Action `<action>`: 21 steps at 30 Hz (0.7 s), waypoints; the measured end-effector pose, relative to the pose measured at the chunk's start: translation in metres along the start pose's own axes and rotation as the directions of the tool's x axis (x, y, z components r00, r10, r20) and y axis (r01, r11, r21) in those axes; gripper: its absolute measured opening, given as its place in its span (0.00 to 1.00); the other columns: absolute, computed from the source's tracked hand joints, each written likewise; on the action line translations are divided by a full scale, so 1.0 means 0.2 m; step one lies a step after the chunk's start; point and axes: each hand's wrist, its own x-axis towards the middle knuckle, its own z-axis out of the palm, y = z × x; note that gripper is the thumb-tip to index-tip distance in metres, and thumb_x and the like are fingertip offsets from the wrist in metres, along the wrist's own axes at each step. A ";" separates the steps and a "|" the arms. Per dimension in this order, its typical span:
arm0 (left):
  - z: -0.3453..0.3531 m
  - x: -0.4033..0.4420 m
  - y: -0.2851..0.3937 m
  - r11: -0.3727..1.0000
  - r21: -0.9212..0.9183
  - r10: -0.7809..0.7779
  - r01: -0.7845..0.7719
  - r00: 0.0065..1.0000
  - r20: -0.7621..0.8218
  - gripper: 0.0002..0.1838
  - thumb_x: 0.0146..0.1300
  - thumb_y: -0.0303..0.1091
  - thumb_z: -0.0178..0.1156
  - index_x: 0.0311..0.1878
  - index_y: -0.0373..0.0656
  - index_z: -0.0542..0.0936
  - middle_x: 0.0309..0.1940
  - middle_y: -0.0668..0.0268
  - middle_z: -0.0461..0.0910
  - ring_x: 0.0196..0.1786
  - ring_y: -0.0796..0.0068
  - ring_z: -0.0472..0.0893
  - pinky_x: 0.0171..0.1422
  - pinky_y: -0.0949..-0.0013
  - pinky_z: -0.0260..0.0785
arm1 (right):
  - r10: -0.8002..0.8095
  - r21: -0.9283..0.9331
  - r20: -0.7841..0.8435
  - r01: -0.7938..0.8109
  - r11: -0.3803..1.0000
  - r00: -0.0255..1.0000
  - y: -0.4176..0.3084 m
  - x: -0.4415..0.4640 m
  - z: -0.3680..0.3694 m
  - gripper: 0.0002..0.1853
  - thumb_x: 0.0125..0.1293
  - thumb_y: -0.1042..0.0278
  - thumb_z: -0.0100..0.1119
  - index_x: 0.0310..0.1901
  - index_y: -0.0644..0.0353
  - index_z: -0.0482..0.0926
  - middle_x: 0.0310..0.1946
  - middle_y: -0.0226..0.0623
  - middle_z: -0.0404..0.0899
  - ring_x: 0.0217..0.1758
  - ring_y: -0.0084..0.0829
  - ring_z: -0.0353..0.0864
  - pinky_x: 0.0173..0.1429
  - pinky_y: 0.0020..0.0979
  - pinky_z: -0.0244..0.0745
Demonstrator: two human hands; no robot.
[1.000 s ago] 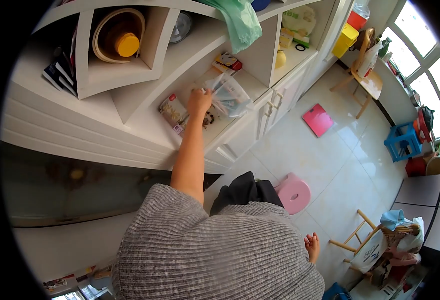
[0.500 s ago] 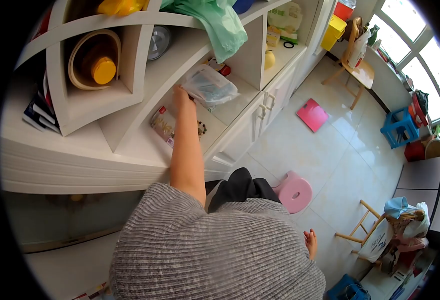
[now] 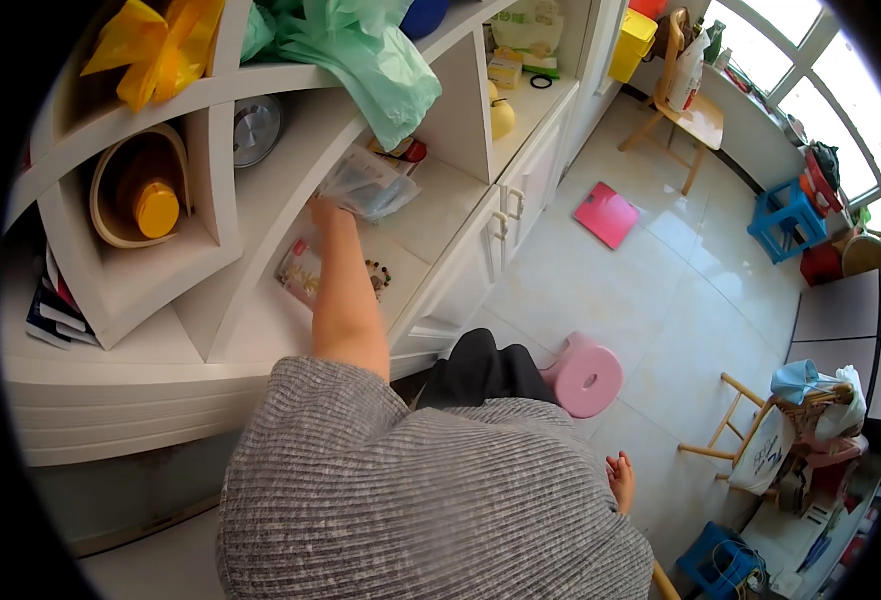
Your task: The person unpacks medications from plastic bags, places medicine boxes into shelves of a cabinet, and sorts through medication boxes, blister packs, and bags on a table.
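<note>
My left hand reaches into the white shelf unit, closed at the near left edge of a clear plastic bag. Pale bluish contents show through the bag; my fingertips are mostly hidden. Behind the bag is a small red and yellow packet. Below my wrist, a clear package with a red tab lies on the shelf, and a beaded bracelet is on the other side of my forearm. My right hand hangs by my side, holding nothing, its fingers loosely bent and apart.
A green plastic bag droops over the upper shelf edge. A round container with a yellow-lidded jar sits in a cubby. On the floor are a pink stool and a pink flat square. Wooden chairs stand farther off.
The clear plastic bag has moved lower and back into the shelf, with my left hand at its edge. My view has shifted, so the shelves appear farther left. My right hand stays hanging.
</note>
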 end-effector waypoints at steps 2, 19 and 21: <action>0.01 -0.08 0.01 1.000 0.001 0.007 -0.007 1.000 0.027 0.34 0.70 0.57 0.36 0.64 0.35 0.63 0.62 0.54 0.68 0.60 0.50 0.72 0.61 0.45 0.67 | -0.008 -0.002 0.006 0.008 1.000 1.000 -0.01 -0.01 0.01 0.22 0.68 0.57 0.53 0.59 0.56 0.67 0.39 0.30 0.78 0.36 0.24 0.78 0.33 0.27 0.72; -0.15 -1.60 -0.36 0.696 0.484 -0.148 -0.530 0.554 0.819 0.27 0.69 0.55 0.48 0.21 0.44 0.67 0.20 0.77 0.61 0.24 0.84 0.58 0.28 0.75 0.51 | -0.769 -0.363 0.304 0.814 0.453 0.563 -0.60 -0.26 0.52 0.13 0.59 0.76 0.57 0.47 0.63 0.77 0.39 0.38 0.78 0.42 0.30 0.77 0.47 0.30 0.70; -0.20 -1.83 -0.47 0.651 0.506 -0.372 -0.567 0.343 0.863 0.26 0.69 0.55 0.49 0.21 0.43 0.67 0.19 0.78 0.61 0.25 0.85 0.58 0.28 0.76 0.51 | -0.867 -0.369 0.393 0.917 0.155 0.305 -0.79 -0.41 0.56 0.14 0.54 0.79 0.59 0.45 0.63 0.77 0.40 0.42 0.77 0.45 0.38 0.76 0.50 0.33 0.70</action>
